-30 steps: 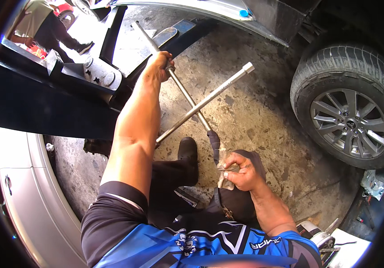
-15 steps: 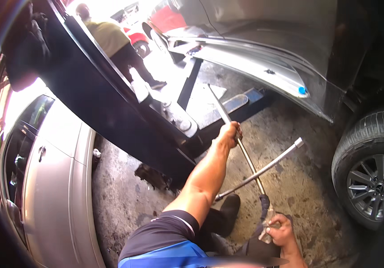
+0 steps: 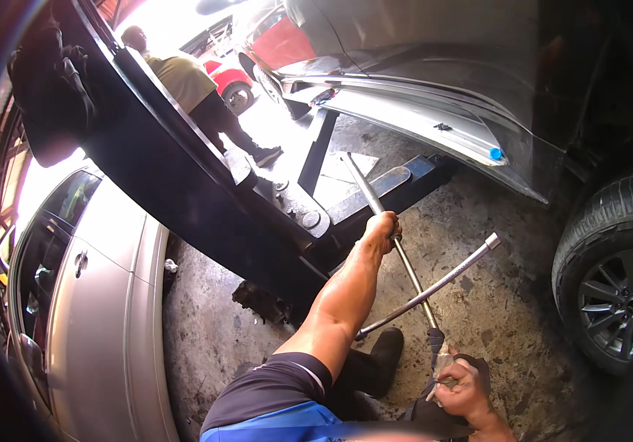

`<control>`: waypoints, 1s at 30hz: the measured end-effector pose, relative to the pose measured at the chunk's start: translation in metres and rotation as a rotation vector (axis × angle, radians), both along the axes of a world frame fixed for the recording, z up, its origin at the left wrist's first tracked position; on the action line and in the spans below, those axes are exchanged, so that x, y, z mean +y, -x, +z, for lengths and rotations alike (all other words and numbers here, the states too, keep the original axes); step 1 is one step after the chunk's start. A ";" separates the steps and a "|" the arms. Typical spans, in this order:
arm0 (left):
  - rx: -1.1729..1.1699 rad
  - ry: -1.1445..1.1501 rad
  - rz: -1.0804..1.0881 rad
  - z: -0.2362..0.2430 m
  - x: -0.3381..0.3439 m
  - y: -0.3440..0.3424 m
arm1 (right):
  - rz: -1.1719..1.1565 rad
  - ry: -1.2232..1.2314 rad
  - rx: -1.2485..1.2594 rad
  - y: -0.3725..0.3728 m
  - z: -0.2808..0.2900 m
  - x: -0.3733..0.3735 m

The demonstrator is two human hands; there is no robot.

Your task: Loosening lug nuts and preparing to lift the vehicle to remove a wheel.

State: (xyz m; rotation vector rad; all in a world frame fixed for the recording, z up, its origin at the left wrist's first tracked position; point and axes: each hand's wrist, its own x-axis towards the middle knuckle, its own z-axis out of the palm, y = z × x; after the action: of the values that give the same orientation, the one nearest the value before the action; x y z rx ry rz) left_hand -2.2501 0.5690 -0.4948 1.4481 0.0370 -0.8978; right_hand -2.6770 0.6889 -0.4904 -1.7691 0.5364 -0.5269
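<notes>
A steel cross-shaped wheel wrench stands tilted over the concrete floor. My left hand grips the upper arm of the wrench, arm stretched forward. My right hand is closed around the wrench's lower end near my knee, with a dark rag or glove by it. The far tip of the wrench points toward a black car lift arm under a raised grey car.
A silver car stands close on the left. A car wheel sits at the right. A black lift column crosses the middle. Another person stands at the back near a red car. My black shoe rests on the stained floor.
My view has swung left and up, showing more of the silver car and lift column. Both hands keep their hold on the wrench, which has shifted right in the picture.
</notes>
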 end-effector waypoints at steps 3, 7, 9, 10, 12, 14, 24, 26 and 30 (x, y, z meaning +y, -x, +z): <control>0.052 0.037 -0.033 0.005 0.001 0.000 | -0.003 -0.028 -0.056 -0.001 0.003 0.002; 0.149 0.100 -0.046 0.006 0.003 -0.005 | 0.007 -0.206 -0.142 -0.001 -0.007 -0.002; 0.121 0.080 -0.034 0.001 0.003 -0.007 | 0.030 -0.069 -0.136 0.000 -0.017 -0.006; 0.123 0.050 -0.047 -0.003 0.003 -0.007 | 0.036 -0.024 -0.112 0.000 -0.023 -0.008; 0.058 0.009 -0.057 -0.012 0.003 -0.008 | 0.065 0.043 -0.153 0.001 -0.035 -0.008; -0.039 0.023 -0.029 -0.020 0.003 -0.007 | 0.139 0.439 -0.375 0.001 -0.044 -0.009; 0.054 0.022 -0.059 -0.016 -0.001 -0.014 | 0.076 -0.161 -0.140 0.003 -0.012 0.005; 0.059 -0.070 -0.030 -0.015 -0.006 -0.016 | 0.077 -0.104 -0.157 -0.001 -0.007 0.000; 0.004 -0.010 -0.035 -0.018 -0.004 -0.021 | 0.053 -0.256 -0.133 -0.017 -0.012 -0.005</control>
State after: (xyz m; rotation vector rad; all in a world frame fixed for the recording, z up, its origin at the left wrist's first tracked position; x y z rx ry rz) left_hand -2.2296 0.5652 -0.5123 1.4597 0.0196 -0.9301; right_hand -2.6604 0.6838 -0.5029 -1.4900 0.4418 -0.5111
